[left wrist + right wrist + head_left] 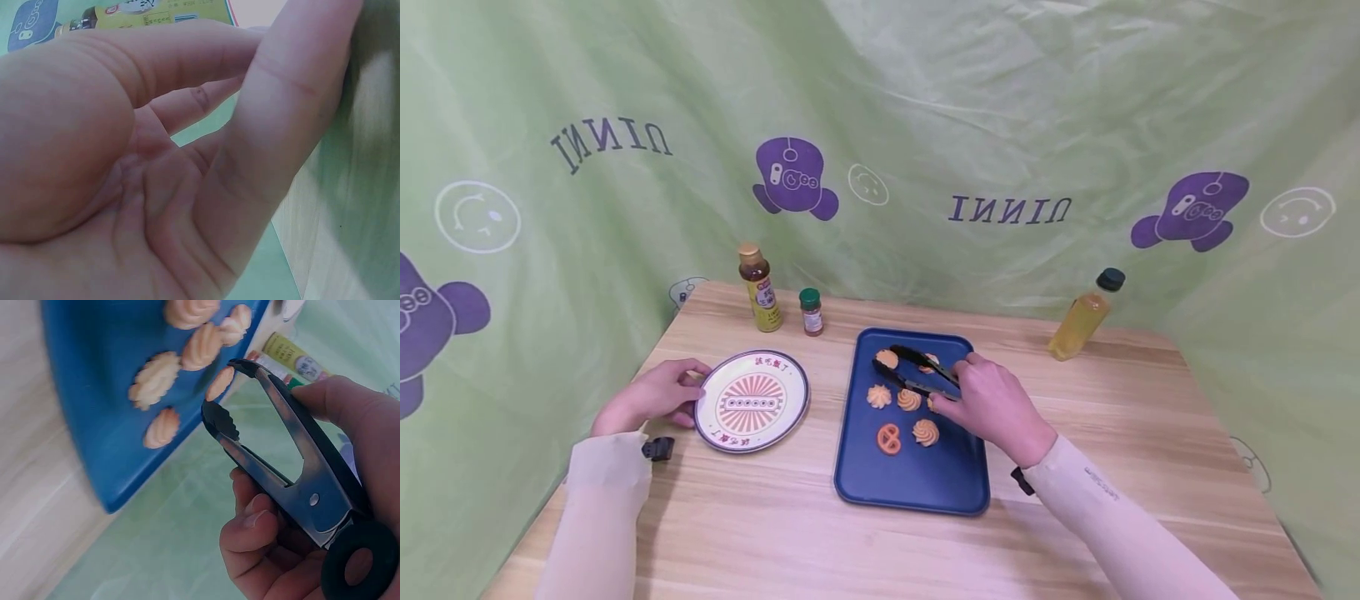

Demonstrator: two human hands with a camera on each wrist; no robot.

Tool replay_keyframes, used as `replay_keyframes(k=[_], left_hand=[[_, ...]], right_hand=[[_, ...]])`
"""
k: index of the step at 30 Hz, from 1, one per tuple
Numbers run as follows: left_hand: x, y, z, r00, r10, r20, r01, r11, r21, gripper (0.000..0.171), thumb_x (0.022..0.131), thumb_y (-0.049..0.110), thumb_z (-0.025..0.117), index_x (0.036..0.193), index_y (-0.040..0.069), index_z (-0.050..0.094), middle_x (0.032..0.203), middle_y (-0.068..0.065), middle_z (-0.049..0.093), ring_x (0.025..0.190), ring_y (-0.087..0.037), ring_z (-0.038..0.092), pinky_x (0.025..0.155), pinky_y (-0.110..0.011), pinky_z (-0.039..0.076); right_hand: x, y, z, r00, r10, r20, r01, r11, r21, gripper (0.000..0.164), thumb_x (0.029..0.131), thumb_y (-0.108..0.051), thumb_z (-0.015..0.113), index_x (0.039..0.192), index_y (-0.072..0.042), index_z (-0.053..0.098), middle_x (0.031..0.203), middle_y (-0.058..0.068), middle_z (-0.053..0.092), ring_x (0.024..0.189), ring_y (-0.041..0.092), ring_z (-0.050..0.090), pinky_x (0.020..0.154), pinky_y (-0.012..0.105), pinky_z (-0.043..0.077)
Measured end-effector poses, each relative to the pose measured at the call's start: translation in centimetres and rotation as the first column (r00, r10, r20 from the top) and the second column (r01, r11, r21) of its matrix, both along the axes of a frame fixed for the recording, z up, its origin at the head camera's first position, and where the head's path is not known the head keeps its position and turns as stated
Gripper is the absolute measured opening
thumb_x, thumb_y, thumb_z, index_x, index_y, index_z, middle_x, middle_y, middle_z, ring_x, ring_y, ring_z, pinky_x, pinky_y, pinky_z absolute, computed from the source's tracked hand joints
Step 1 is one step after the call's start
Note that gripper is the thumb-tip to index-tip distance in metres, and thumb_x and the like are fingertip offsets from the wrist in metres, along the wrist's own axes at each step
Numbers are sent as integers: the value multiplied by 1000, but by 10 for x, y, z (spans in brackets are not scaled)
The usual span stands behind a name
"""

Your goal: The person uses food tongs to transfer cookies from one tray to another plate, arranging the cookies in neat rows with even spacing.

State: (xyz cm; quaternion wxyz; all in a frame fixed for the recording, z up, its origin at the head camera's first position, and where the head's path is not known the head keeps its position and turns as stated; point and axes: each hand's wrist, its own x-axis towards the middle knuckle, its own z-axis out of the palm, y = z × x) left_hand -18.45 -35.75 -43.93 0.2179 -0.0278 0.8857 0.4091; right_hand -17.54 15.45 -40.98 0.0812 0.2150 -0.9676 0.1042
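Observation:
My right hand (996, 404) grips black-and-silver tongs (300, 481) over a blue tray (910, 492). The tongs' black tips stand apart on either side of a piped cookie (220, 383) at the tray's far left part. Around it lie several other swirled cookies (926, 432) and a pretzel-shaped cookie (889, 439). To the left, my left hand (658, 392) pinches the left rim of a round white plate (790, 421) with red print and a dark edge. In the left wrist view, the left hand's (169, 162) fingers and palm fill most of the picture.
Behind the plate stand a sauce bottle (763, 292) with a yellow label and a small green-capped jar (812, 315). A bottle of yellow liquid (1079, 323) leans at the back right. Green printed cloth (925, 108) hangs behind the wooden table (760, 533).

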Motion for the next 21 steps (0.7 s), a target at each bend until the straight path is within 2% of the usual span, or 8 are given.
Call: replay_keyframes(k=[4,11,14,21], left_hand=[[0,-1,-1,1000,2,-2,-2,1000,2,51,112,0,56,159,-14,41,118,-26,63,85,-21,70,69,-35,73],[0,0,-1,1000,2,-6,-2,1000,-23,51,112,1,58,159,-12,43,117,-24,64,77,-19,71,67,-33,72],[0,0,-1,1000,0,-8,0,1000,-21,51,111,1,59,158,-12,45,116,-23,64,76,-19,72,67,-33,72],[1,-1,-2,1000,-1,-17,1,1000,-20,50,112,1,57,158,-12,44,117,-25,64,77,-19,70,67,-33,72]], right_hand=[[0,-14,3,999,34,-30,-34,999,-9,40,94,-39,85,94,0,77,80,8,61,59,18,52,51,34,54],[0,-51,6,993,114,-6,-115,992,-47,38,96,-38,83,100,0,79,79,4,59,62,15,50,50,24,47],[-1,-70,4,989,149,-13,-150,988,-43,38,97,-39,83,99,-1,79,80,3,60,62,14,50,51,24,46],[-1,-118,-3,971,236,-48,-237,971,-33,41,97,-45,82,96,-4,79,84,4,64,67,16,54,55,29,55]])
